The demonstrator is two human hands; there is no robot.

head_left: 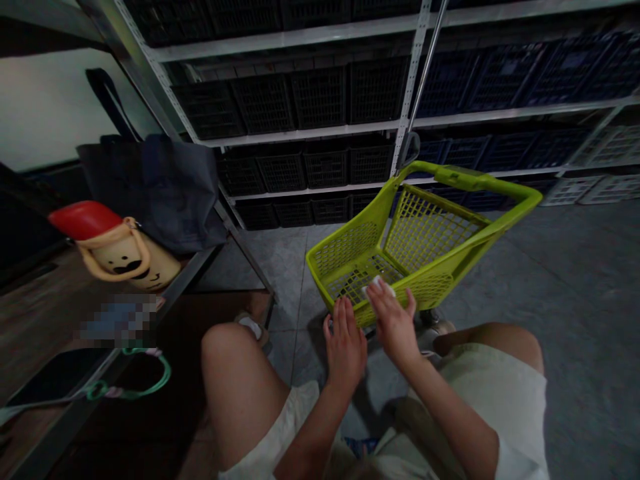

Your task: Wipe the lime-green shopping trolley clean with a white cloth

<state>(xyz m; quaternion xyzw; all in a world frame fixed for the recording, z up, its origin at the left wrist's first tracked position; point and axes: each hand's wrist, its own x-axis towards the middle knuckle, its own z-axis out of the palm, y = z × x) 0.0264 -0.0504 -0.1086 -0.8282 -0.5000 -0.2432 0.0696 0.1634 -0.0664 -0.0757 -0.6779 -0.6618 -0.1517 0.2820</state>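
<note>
A yellow-green plastic shopping cart (440, 280) with latticed walls stands on the floor between my knees. My left hand (347, 347) is on its near rim, fingers curled over the edge and thumb on the outer side. To the right of it, my right hand (395, 330) presses a white cloth or tissue (374, 283) against the same rim. Part of that white piece is hidden under my fingers, and the thumb sticks out to the side. The inside of the cart shows its grid floor.
Shelves (300, 133) with rows of dark crates stand behind the cart. To the left, a metal-edged table (200, 267) carries a grey bag (150, 187), a red-topped bottle pouch (120, 250) and a phone (60, 377) with a green strap (160, 380). A metal pole (425, 73) rises behind the cart.
</note>
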